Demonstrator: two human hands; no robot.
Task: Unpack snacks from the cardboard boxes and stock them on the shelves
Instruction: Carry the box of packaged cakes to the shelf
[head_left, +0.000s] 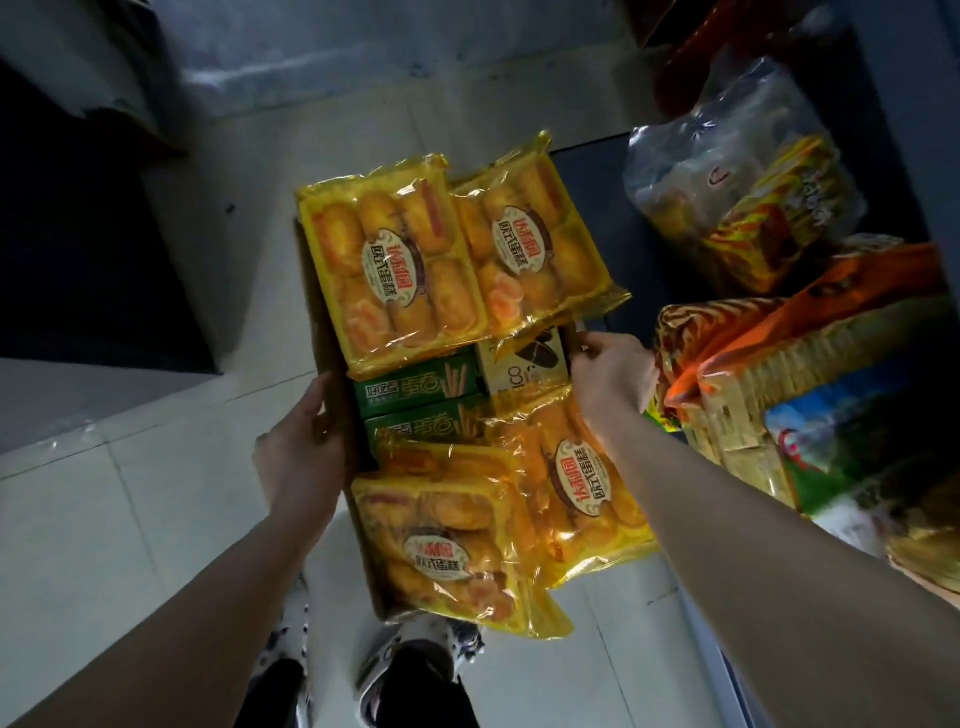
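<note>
A cardboard box (332, 332) heaped with yellow cake packs (389, 265) and green boxes (415, 384) is held between the hands. Its left edge is gripped by the left hand (304, 447); its right side is pinched by the right hand (608, 379).

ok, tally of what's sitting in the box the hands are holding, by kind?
Yellow plastic-wrapped cake packs: 4
Green cardboard stick-snack boxes: 2
White cardboard box with dark print: 1
Total: 7 visible; anything underneath is hidden.
The left hand grips the brown cardboard box; the right hand holds its far side.
</note>
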